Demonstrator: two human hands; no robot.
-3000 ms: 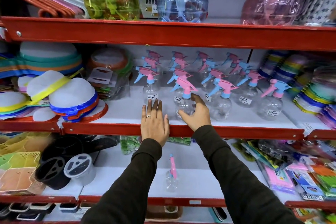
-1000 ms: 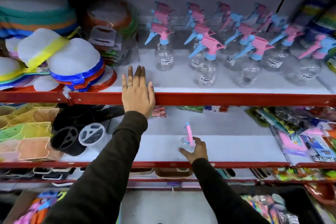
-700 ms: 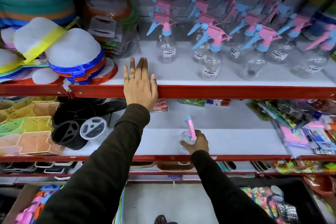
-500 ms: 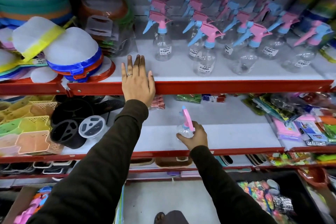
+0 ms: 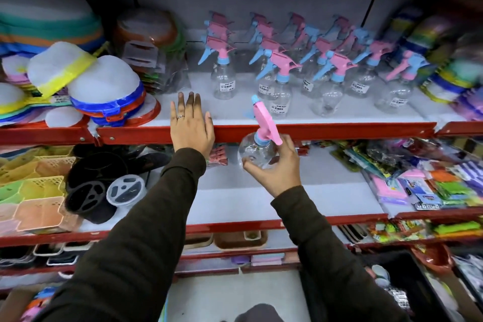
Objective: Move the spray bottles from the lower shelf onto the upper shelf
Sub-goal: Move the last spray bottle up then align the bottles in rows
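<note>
My right hand (image 5: 275,168) grips a clear spray bottle (image 5: 254,151) with a pink and blue trigger head, held in the air in front of the red lip of the upper shelf (image 5: 339,128). Its head tilts up to the left. My left hand (image 5: 192,125) lies flat, fingers apart, on the front edge of the upper shelf. Several clear spray bottles (image 5: 279,83) with pink and blue heads stand in rows on that shelf. The white lower shelf (image 5: 235,198) under my right hand holds no bottle.
Stacked round lidded items (image 5: 104,97) fill the upper shelf's left side, coloured stacks (image 5: 454,65) its right. On the lower shelf, pastel baskets (image 5: 34,191) and black and grey round holders (image 5: 96,191) sit left, packaged goods (image 5: 431,185) right. A dark bin (image 5: 407,285) stands below right.
My right hand went from the upper shelf down to the lone bottle on the lower shelf, closed on it and raised it to the upper shelf's edge. My left hand stayed on the edge.
</note>
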